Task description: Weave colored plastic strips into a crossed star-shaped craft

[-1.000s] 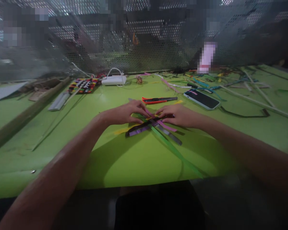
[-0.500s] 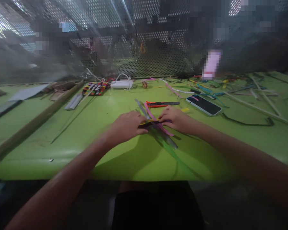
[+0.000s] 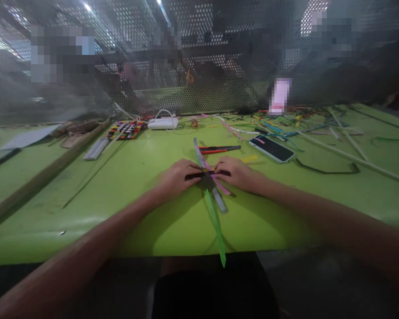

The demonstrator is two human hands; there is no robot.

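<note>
Left hand (image 3: 177, 176) and right hand (image 3: 235, 172) both pressed flat, fingers closed down on crossed strips (image 3: 210, 181), just nearer than box cutter (image 3: 219, 149). Phone (image 3: 271, 149) right of cutter. Green strip (image 3: 215, 223) trails from cross, off table edge (image 3: 86, 248).

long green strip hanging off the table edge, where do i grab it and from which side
Probably pinch the long green strip at its free tail, coming from the near table edge. That end pokes past the edge, so fingers can close above and below it. Its far end is pinned among crossed strips under the left hand and right hand.
</note>
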